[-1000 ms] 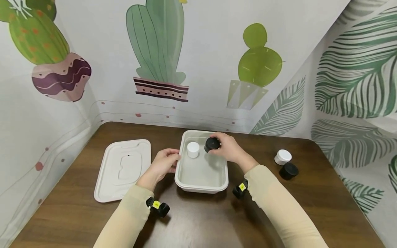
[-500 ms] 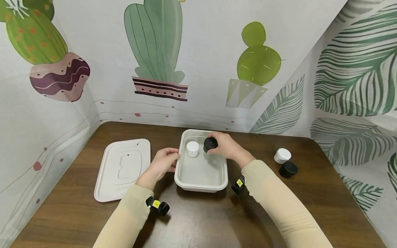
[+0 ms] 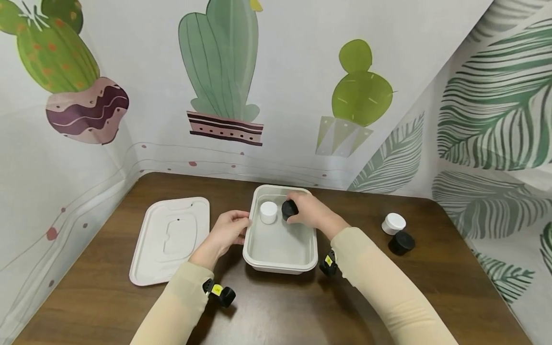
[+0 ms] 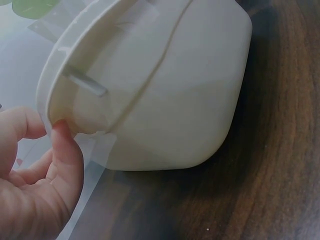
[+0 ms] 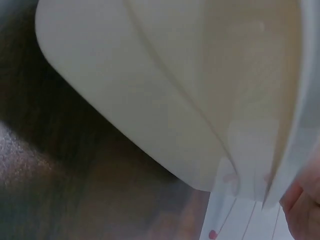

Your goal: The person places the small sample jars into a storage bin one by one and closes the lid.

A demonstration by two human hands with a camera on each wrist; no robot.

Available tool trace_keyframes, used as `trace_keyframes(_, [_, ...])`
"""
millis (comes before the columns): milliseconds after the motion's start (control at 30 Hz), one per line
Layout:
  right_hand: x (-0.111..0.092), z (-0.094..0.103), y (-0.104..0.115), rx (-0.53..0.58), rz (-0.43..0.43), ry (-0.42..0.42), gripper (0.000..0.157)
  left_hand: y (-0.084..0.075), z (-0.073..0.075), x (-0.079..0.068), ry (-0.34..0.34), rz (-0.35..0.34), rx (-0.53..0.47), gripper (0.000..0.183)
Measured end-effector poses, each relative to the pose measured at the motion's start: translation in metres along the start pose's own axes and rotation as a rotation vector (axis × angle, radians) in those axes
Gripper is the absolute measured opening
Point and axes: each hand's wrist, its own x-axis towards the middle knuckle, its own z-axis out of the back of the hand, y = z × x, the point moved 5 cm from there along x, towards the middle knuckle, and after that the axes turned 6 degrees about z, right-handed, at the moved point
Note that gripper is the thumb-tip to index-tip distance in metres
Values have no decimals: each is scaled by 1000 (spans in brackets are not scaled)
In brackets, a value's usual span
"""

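A pale plastic box stands on the table, its rim pinched at the left side by my left hand. The left wrist view shows the thumb and fingers of that left hand at the rim. Inside the box, my right hand grips a small black jar near the back right. Beside it in the box stands a small white jar. Only the box's outer wall and a bit of the right hand show in the right wrist view; the jar is hidden there.
A pale lid lies flat left of the box. On the right of the brown table, another white jar and another black jar stand close together. A wall covering with printed cacti rises behind the table.
My right hand has moved slightly left and down with the black jar, which now sits lower in the box near the white jar. My left hand stays at the rim.
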Motion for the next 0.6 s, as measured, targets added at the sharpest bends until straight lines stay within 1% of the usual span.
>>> trace_keyframes(233, [1, 2, 1, -16, -12, 5, 61, -4, -1, 1, 2, -10, 9, 35])
trace_keyframes(600, [1, -5, 2, -28, -21, 17, 59, 0, -1, -1, 8, -2, 1, 35])
